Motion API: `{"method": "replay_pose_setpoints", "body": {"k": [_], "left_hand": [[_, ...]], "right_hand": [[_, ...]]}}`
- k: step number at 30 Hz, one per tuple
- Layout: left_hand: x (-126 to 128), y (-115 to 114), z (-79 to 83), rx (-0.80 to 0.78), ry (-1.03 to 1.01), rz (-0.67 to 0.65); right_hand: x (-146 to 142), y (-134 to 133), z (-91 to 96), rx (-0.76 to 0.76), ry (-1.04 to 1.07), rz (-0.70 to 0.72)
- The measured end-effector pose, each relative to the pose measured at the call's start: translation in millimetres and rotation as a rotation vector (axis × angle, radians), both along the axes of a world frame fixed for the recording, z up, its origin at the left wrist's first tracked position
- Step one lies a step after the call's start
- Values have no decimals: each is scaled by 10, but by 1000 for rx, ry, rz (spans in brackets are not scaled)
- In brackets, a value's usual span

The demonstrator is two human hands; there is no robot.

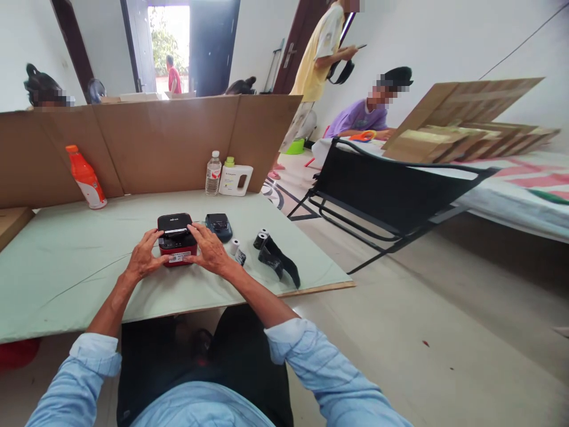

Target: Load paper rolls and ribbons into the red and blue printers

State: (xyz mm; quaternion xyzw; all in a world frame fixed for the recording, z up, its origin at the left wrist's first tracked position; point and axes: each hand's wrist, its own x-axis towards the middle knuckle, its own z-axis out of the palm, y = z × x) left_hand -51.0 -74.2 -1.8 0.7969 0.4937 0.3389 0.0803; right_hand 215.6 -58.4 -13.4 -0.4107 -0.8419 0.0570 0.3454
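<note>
- The device [175, 242] sits on the table [106, 284], its front label [180, 257] too small to read.
- The left hand [144, 255] grips the device's left side, the right hand [210, 248] its right, covering both walls.
- Right of the device, the right hand partly hides a blue gadget [219, 225].
- Beyond the device, a board [164, 145] cuts off two people [41, 86].

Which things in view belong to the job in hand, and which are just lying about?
Seemingly the job's:
red-and-black device, left hand and right hand on it
perhaps, nearby: dark blue device, white roll, black strip

Apparently just lying about:
orange bottle
clear bottle
white jug
</note>
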Motion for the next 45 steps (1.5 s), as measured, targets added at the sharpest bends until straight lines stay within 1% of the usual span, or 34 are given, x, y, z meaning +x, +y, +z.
{"method": "replay_pose_setpoints", "body": {"k": [3, 7, 13, 17, 20, 22, 25, 29, 33, 36, 38, 43, 45], "left_hand": [[25, -9, -21, 0, 12, 12], [59, -29, -28, 9, 47, 35], [88, 7, 48, 52, 159, 86], [77, 20, 87, 25, 197, 70], [74, 7, 25, -10, 144, 62], [88, -2, -52, -39, 97, 51], [129, -12, -159, -81, 33, 52], [183, -21, -221, -108, -3, 74], [185, -63, -224, -104, -15, 89], [90, -132, -179, -82, -35, 107], [-38, -185, -115, -60, -51, 142], [-517, -296, 106, -80, -85, 258], [-714, -327, 161, -91, -80, 293]], "right_hand": [[21, 63, -54, -24, -2, -5], [13, 66, -121, -13, 37, -37], [57, 108, -125, -52, 33, -28], [25, 96, -137, -106, 70, -26], [-43, 27, -208, -209, 157, -8], [-89, -18, -276, -296, 224, -5], [-137, -54, -363, -367, 300, 4], [-155, -57, -414, -381, 365, -6], [-166, -50, -408, -363, 390, 24], [-257, -42, -352, -366, 380, 56], [-391, -30, -285, -371, 366, 97], [-935, 24, -107, -394, 319, 156], [-1162, 45, -72, -412, 309, 170]]}}
